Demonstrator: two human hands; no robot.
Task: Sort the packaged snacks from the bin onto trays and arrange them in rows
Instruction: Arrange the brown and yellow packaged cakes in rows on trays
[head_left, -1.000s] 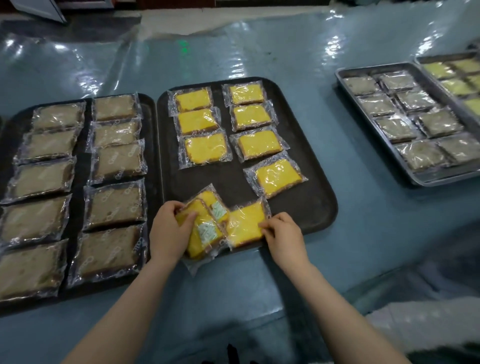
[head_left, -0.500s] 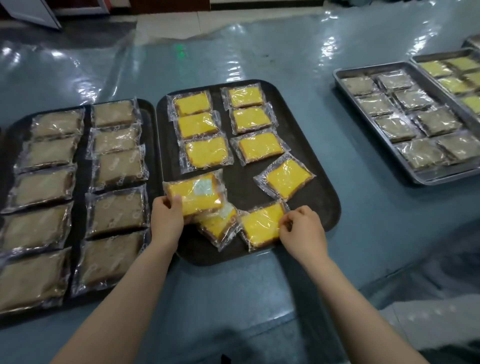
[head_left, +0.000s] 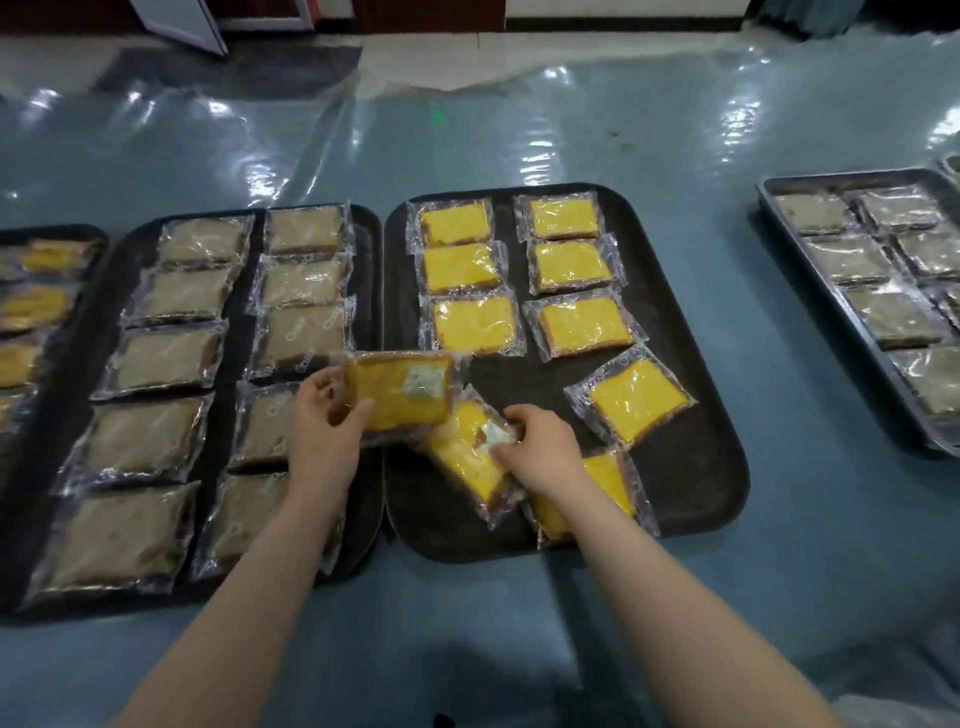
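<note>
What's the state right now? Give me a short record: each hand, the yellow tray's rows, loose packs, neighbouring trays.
left hand: holds a yellow pack raised over the middle tray's left edge
right hand: fingers on a tilted yellow pack at the tray's front
middle tray: dark, two rows of three yellow packs laid straight
loose packs: one skewed at right, one partly under the right forearm
brown-pack tray: to the left, two rows of five
metal tray: far right, pale packs

Ten yellow snack packs, four trays
</note>
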